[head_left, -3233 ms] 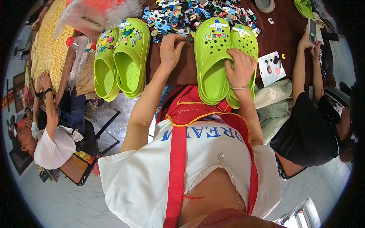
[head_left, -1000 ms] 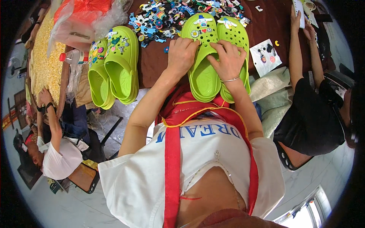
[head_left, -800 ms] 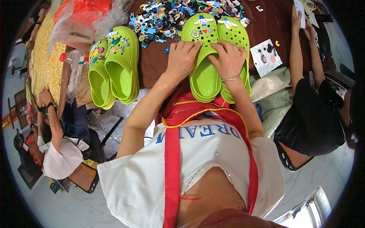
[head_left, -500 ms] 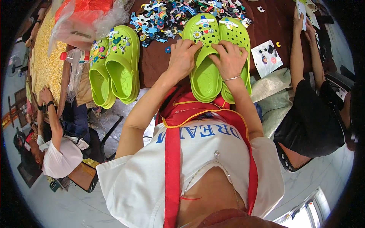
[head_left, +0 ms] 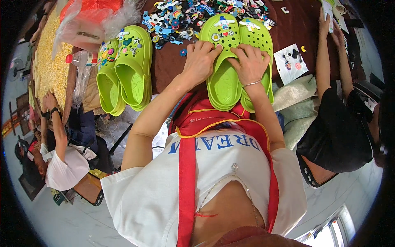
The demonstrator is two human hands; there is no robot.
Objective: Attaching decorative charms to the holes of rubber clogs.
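Across the brown cloth (head_left: 162, 68), from beside the charm pile (head_left: 173, 24) to the central lime clog (head_left: 224, 80), the left hand (head_left: 200, 61) has moved, so both now work it; the right hand (head_left: 251, 66) grips its opening's edge; whether the left's bent fingers pinch anything, I can't tell.

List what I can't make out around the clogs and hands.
In the head view:
Whether anything lies under the left hand: the hand itself covers the spot.
Middle of the handled pair's right clog: behind the right hand.
Far end of the charm pile: cut off by the top edge.
Many single charms' designs: too small.
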